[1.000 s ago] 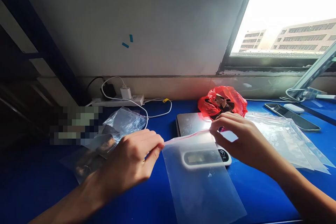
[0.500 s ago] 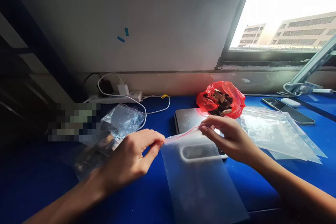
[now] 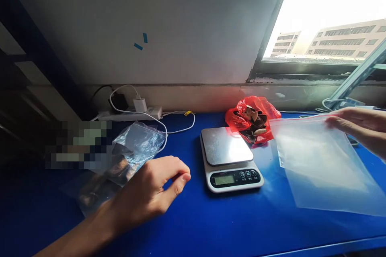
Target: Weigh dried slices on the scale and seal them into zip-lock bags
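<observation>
1. At the far left of the blue tabletop [image 3: 193, 225], crumpled clear bags [image 3: 132, 148] with dark contents lie in a heap; part of that area is blurred out.
2. Behind them, a white power strip [image 3: 129, 115] with a charger and cable sits against the wall.
3. The left hand [image 3: 150, 192] hovers just over the tabletop beside the heap, empty, its fingers [image 3: 177, 176] loosely curled with thumb and forefinger close together.
4. A digital kitchen scale [image 3: 229, 156] stands in the middle, its steel plate bare.
5. A red plastic bag [image 3: 251, 118] holding dark and pale pieces sits touching the scale's far right corner.
6. The right hand [image 3: 358, 128] pinches the top edge of a clear zip bag [image 3: 319, 164], which hangs down to the right of the scale, its lower edge near the tabletop.
</observation>
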`<action>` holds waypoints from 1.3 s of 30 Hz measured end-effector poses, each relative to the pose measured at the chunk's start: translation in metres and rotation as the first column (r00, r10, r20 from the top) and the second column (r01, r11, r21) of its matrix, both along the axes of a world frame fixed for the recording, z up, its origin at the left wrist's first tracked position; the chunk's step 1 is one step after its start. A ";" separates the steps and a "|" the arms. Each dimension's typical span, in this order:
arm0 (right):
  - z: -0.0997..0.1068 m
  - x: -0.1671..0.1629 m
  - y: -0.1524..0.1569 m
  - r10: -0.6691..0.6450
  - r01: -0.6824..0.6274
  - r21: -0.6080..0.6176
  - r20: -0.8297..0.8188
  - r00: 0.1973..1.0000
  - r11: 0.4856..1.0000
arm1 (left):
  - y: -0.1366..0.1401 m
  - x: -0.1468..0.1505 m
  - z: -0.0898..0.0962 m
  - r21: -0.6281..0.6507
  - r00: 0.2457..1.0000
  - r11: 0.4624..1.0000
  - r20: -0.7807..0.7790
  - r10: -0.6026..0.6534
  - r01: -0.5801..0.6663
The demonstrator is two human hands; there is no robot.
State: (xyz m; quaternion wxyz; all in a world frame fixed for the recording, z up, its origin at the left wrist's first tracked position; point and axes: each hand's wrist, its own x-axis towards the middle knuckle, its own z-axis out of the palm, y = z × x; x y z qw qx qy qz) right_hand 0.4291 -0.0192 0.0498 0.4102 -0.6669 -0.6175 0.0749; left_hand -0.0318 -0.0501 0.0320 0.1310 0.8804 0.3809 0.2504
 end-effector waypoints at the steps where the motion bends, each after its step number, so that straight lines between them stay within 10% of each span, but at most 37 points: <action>1: -0.002 0.023 0.006 -0.054 0.055 -0.075 0.012 0.998 0.996 | 0.001 0.001 -0.001 -0.004 1.000 1.000 -0.014 -0.022 0.022; 5: -0.012 0.042 0.027 -0.251 0.270 -0.058 0.226 0.941 0.961 | 0.005 0.005 -0.008 0.020 0.988 0.989 -0.052 -0.143 0.145; 12: -0.022 -0.087 0.064 0.182 -0.157 -0.212 0.104 0.978 0.965 | 0.008 0.005 -0.012 0.027 0.978 0.982 -0.097 -0.186 0.189; 21: -0.023 -0.150 0.088 0.304 -0.311 -0.194 -0.068 0.950 0.930 | 0.001 -0.002 -0.012 0.192 0.953 0.943 -0.194 -0.234 0.271; 32: 0.049 -0.154 0.114 0.151 -0.178 0.229 0.131 0.980 0.957 | -0.001 0.003 -0.007 0.221 0.935 0.929 -0.265 -0.235 0.296; 39: 0.043 -0.124 0.118 0.211 -0.225 -0.004 0.366 0.906 0.974 | 0.005 -0.005 -0.005 0.223 0.936 0.945 -0.311 -0.163 0.239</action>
